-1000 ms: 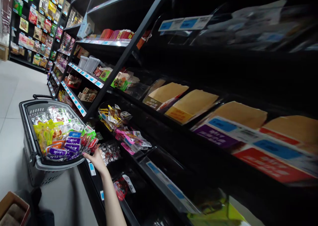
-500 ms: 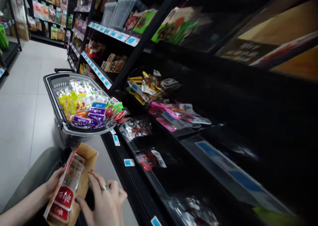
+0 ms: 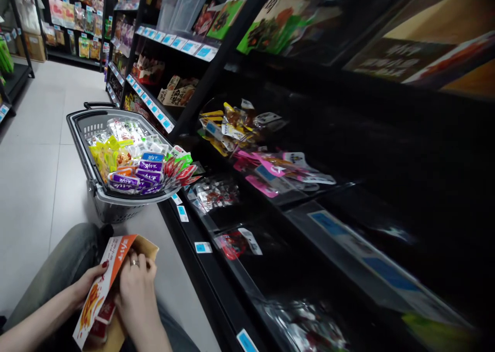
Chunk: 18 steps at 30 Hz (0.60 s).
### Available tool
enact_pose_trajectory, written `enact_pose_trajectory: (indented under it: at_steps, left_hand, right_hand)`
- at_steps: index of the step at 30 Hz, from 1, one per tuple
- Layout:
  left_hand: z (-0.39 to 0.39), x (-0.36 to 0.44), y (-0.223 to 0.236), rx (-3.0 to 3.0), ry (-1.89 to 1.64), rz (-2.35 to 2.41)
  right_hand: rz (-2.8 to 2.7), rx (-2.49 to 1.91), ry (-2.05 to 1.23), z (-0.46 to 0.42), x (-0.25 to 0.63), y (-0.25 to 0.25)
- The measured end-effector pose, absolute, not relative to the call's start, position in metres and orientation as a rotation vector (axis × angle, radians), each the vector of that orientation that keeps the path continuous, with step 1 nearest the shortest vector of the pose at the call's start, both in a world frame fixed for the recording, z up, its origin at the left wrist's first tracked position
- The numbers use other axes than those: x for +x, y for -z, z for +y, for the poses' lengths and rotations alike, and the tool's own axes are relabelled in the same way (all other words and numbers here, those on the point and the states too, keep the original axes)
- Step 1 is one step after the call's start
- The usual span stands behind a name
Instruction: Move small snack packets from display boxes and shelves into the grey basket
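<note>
Black shelving fills the right and centre of the frame, beside a pale tiled floor at the left. A grey basket stands left of centre, heaped with packets; its red packets jut past the rim towards the shelving. They could snag or spill if the basket is knocked or dragged along that edge.

Lower left, by a denim-covered knee, an open cardboard box is held tilted. The left hand is closed on its printed side, a red-nailed finger along the outside; the rest of that grip is hidden. The right hand reaches in with bent fingers, tips out of sight, so how far its grip is open, and on what, I cannot tell.

Red-ended packets lie inside, low in the box. Too steep a tilt could slide them out; hard digging could tear the thin card or twist it loose from the left hand.
</note>
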<state>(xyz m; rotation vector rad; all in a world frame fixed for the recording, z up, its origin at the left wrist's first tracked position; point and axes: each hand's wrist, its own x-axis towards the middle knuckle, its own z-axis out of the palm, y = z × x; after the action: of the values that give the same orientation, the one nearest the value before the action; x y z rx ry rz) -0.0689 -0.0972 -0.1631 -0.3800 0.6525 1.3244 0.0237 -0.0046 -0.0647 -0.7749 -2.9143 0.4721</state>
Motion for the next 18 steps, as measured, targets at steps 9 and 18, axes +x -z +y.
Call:
enact_pose_trajectory:
  at_steps: [9, 18]
  left_hand:
    - [-0.098, -0.081, 0.161, -0.324, -1.337, 0.553]
    - [-0.106, -0.099, 0.162, -0.423, -1.262, 0.673]
  right_hand:
    - [-2.205, -0.58, -1.384, 0.023, 0.085, 0.015]
    - [-0.991, -0.335, -1.948, 0.044, 0.077, 0.041]
